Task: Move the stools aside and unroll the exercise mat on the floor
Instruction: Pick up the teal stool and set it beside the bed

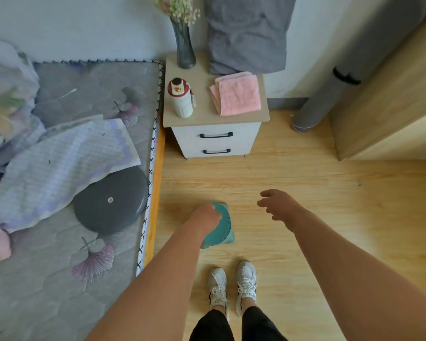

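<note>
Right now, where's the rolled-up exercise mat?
Head view, upper right: the rolled grey exercise mat stands tilted on the floor between the nightstand and the wooden cabinet.

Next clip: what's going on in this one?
A person stands beside the bed, looking down. Their left hand grips the teal stool just ahead of their feet; whether it is lifted off the floor is unclear. The right hand is open and holds nothing. A round grey seat, probably another stool, lies on the bed. The mat leans in the corner, rolled and strapped.
</note>
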Action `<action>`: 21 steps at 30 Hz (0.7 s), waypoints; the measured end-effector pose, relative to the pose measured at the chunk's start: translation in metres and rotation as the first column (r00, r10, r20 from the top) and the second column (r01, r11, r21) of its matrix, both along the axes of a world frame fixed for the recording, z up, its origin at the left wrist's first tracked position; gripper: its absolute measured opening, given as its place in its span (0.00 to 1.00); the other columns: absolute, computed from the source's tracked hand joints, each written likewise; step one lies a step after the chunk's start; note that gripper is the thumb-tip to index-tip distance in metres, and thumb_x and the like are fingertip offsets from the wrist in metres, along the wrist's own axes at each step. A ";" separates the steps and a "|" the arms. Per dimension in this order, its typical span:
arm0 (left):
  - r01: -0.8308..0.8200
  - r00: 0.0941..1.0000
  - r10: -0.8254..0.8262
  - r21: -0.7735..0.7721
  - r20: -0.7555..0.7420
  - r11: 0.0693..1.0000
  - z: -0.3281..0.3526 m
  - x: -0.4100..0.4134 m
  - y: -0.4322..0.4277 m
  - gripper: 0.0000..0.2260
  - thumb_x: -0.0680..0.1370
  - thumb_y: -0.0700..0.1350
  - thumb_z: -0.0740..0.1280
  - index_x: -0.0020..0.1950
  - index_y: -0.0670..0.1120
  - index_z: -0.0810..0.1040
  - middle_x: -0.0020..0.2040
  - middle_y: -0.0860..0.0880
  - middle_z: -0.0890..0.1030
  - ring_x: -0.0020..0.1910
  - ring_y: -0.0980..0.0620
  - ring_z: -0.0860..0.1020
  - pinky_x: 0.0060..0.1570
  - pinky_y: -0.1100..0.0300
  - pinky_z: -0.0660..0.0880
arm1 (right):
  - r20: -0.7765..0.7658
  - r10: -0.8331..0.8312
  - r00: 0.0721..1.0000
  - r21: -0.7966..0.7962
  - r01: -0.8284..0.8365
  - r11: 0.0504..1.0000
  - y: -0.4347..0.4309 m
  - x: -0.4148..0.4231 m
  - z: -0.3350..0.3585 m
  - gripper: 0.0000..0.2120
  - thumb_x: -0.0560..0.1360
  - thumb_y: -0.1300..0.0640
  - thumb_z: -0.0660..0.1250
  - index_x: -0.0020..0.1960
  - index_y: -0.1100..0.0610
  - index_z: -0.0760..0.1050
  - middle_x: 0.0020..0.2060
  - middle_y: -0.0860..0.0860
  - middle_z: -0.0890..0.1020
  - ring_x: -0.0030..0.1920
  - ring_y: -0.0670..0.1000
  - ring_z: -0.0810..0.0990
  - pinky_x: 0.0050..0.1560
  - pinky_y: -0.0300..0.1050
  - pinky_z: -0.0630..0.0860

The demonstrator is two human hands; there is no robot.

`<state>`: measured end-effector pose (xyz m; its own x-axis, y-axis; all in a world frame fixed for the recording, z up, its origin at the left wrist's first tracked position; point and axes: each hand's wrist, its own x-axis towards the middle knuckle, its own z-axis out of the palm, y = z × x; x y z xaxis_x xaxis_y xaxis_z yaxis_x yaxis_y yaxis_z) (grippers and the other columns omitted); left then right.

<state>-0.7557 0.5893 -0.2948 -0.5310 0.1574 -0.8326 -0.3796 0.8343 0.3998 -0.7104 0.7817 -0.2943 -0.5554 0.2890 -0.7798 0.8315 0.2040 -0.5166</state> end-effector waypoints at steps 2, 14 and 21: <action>0.029 1.000 -0.029 -0.002 -0.006 1.000 0.014 0.000 0.010 0.14 0.80 0.43 0.58 0.64 0.45 0.72 0.51 0.46 0.74 0.46 0.48 0.72 0.42 0.58 0.67 | -0.017 -0.022 1.000 0.001 0.023 1.000 0.008 0.002 0.017 0.24 0.76 0.60 0.66 0.71 0.59 0.69 0.66 0.57 0.74 0.65 0.57 0.72 0.66 0.54 0.70; 0.182 0.978 -0.171 0.089 -0.117 0.979 0.106 -0.005 0.070 0.23 0.80 0.43 0.60 0.75 0.45 0.62 0.72 0.45 0.67 0.68 0.45 0.69 0.63 0.57 0.68 | -0.108 -0.204 0.973 0.039 0.209 0.977 0.050 0.040 0.110 0.24 0.75 0.59 0.66 0.71 0.58 0.69 0.51 0.53 0.72 0.51 0.53 0.70 0.52 0.47 0.68; 0.284 0.946 -0.263 0.095 -0.188 0.954 0.123 -0.019 0.112 0.24 0.79 0.43 0.60 0.75 0.45 0.63 0.74 0.46 0.66 0.70 0.47 0.67 0.64 0.59 0.66 | -0.153 -0.267 0.951 0.020 0.273 0.962 0.075 0.037 0.124 0.24 0.75 0.58 0.67 0.70 0.56 0.69 0.53 0.54 0.74 0.54 0.53 0.72 0.55 0.48 0.70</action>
<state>-0.7749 0.7013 -0.1713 -0.5866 0.4094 -0.6988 -0.0601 0.8384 0.5417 -0.6737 0.8566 -0.1699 -0.5602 0.4737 -0.6795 0.7734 0.0055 -0.6339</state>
